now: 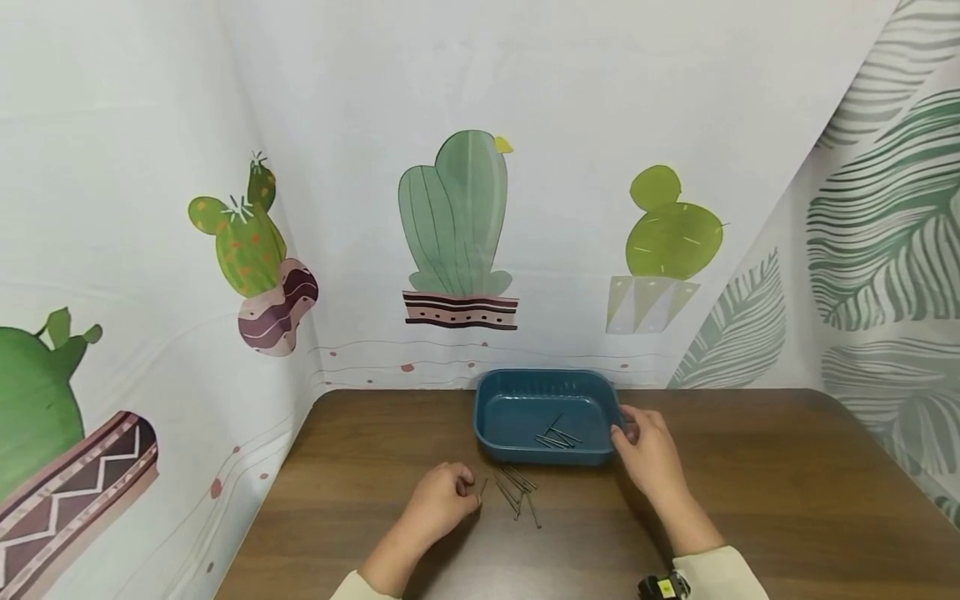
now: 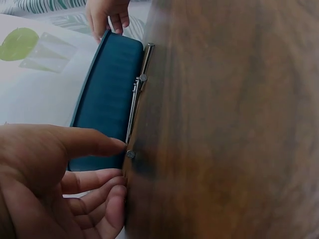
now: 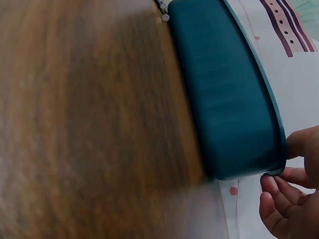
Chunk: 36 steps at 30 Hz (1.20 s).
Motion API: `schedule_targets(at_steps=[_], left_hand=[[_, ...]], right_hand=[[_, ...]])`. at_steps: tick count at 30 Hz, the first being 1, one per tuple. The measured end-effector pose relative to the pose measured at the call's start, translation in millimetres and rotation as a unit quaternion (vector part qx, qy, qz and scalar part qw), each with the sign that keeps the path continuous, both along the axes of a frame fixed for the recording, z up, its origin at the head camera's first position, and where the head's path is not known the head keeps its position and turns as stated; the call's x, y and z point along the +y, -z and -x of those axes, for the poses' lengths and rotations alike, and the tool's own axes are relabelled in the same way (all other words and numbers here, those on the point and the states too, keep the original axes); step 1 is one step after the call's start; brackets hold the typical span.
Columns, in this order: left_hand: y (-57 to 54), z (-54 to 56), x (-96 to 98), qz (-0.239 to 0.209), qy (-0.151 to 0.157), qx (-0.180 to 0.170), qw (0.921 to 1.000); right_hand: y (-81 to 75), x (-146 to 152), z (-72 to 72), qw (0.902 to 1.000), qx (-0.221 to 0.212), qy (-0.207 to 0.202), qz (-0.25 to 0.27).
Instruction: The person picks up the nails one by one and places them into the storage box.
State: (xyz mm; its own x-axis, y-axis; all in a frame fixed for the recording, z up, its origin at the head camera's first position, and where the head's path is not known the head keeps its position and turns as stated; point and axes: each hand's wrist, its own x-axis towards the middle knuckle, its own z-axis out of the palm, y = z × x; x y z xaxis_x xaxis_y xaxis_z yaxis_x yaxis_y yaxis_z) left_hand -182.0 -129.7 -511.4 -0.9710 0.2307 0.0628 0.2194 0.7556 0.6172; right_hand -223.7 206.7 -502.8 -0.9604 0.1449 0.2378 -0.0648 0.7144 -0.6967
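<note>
A blue plastic tray (image 1: 491,452) stands at the table's back edge, with several nails (image 1: 555,442) lying inside. My right hand (image 1: 651,450) holds the tray's right end, thumb and fingers at its rim; the right wrist view shows this grip (image 3: 294,186) at the corner. In front of the tray, more loose nails (image 1: 517,492) lie in a small heap. Just left of them, my left hand (image 1: 442,504) reaches down beside a single nail (image 1: 483,484). In the left wrist view, the thumb and forefinger stand apart around its round head (image 2: 130,154).
The brown wooden table (image 1: 360,467) runs up to a white cloth (image 1: 337,250) printed with cacti and leaves. A dark watch-like device (image 1: 663,587) sits by the right sleeve (image 1: 720,575).
</note>
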Motion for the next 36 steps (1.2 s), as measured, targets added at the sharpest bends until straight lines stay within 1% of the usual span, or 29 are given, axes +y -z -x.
schedule_targets(at_steps=[4,10,17,24,26,36], left_hand=[[-1.2,-2.1,1.5,0.020,-0.002,0.004,0.9998],[-4.1,-4.4,4.2,0.037,-0.003,0.011,0.9992],[-2.8,-6.4,6.2,0.040,-0.005,0.008,0.9992],[-0.7,-6.2,8.3,0.080,-0.008,0.053,0.9954],[0.3,-5.5,8.4,0.086,-0.007,0.058,0.9946],[-1.4,-6.4,8.2,0.085,0.000,0.058,0.9947]], right_hand=[[1.1,1.1,1.5,1.0000,0.003,0.000,-0.008],[2.4,2.6,2.5,0.9999,-0.004,0.003,-0.015],[1.6,1.5,2.4,0.9998,-0.014,0.007,-0.015],[1.0,2.2,1.6,0.9994,-0.030,0.005,-0.016],[1.4,2.6,2.0,0.9994,-0.029,0.005,-0.017],[1.5,2.0,1.9,0.9990,-0.039,0.004,-0.020]])
